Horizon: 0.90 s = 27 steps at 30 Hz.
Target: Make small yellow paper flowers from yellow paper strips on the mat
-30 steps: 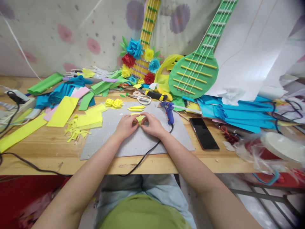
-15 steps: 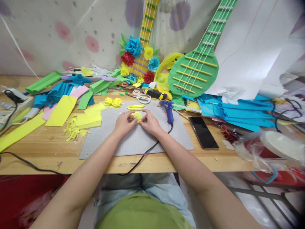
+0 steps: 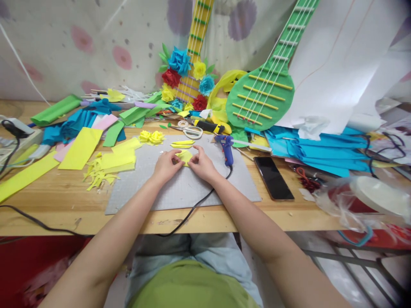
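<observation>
A small piece of yellow crepe paper (image 3: pixel 185 157) is held between both hands over the grey board (image 3: pixel 180 192). My left hand (image 3: pixel 167 166) pinches its left side, thumb and fingers curled on the edge. On the opposite side my right hand (image 3: pixel 201 164) grips the right edge the same way. Just beyond the fingers lie several narrow yellow paper strips (image 3: pixel 182 144). Two yellow paper flowers (image 3: pixel 152 137) rest at the board's far left corner. To the right of my right hand, a blue glue gun (image 3: pixel 226 150) lies on the board, its cord running under my right forearm.
Scissors (image 3: pixel 192 132) and a yellow-black cutter (image 3: pixel 208 126) lie behind the board. A phone (image 3: pixel 273 178) is at the right. Yellow sheets (image 3: pixel 118 160) and scraps (image 3: pixel 100 173) lie left. A green paper instrument (image 3: pixel 260 98) and a flower-decorated yellow one (image 3: pixel 189 85) lean at the back.
The yellow paper between my fingers now shows a little wider and flatter. Both hands stay in nearly the same place, and the view has shifted very slightly.
</observation>
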Each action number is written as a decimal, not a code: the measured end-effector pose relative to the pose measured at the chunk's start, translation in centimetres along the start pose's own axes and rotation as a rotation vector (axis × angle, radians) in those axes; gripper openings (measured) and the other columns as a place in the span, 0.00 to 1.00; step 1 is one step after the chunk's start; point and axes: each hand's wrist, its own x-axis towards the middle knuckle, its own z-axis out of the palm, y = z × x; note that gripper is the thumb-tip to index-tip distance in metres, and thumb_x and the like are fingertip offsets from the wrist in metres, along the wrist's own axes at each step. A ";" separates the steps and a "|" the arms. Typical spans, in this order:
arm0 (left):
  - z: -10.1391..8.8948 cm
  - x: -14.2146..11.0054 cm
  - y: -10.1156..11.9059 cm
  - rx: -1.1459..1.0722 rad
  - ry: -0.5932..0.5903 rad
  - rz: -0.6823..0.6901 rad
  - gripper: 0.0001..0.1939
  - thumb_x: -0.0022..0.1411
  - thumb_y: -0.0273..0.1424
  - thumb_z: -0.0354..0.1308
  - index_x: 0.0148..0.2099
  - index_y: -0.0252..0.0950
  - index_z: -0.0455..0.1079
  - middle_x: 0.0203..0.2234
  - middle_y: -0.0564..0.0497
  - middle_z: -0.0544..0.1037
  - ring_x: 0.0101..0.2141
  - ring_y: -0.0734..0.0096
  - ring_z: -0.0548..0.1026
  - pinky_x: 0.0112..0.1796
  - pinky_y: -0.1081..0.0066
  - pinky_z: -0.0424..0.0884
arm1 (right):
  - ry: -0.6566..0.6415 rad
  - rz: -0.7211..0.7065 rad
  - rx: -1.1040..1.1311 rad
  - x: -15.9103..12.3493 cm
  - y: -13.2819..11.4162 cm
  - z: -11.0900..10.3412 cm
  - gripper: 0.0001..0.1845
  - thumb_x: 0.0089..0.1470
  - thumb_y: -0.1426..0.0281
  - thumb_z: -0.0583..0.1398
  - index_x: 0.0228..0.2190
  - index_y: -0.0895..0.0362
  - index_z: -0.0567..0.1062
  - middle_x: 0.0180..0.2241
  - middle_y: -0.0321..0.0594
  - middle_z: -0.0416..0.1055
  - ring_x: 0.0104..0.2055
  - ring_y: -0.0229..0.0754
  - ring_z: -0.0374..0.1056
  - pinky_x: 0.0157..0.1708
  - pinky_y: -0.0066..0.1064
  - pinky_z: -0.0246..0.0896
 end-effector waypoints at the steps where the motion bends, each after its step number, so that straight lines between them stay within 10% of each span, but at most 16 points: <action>1: 0.0 0.0 0.1 0.017 0.003 0.003 0.20 0.50 0.32 0.59 0.48 0.38 0.67 0.28 0.53 0.77 0.34 0.67 0.71 0.39 0.66 0.63 | 0.004 -0.012 -0.025 -0.1 -0.1 0.0 0.33 0.44 0.75 0.57 0.53 0.58 0.55 0.28 0.32 0.69 0.33 0.36 0.65 0.38 0.30 0.59; 27: -0.2 -0.2 1.0 0.260 0.014 0.153 0.06 0.52 0.33 0.56 0.30 0.39 0.72 0.28 0.50 0.74 0.38 0.63 0.66 0.40 0.63 0.58 | -0.011 -0.115 -0.169 -0.3 -0.1 0.1 0.30 0.44 0.77 0.54 0.52 0.60 0.58 0.30 0.36 0.70 0.38 0.40 0.62 0.43 0.32 0.55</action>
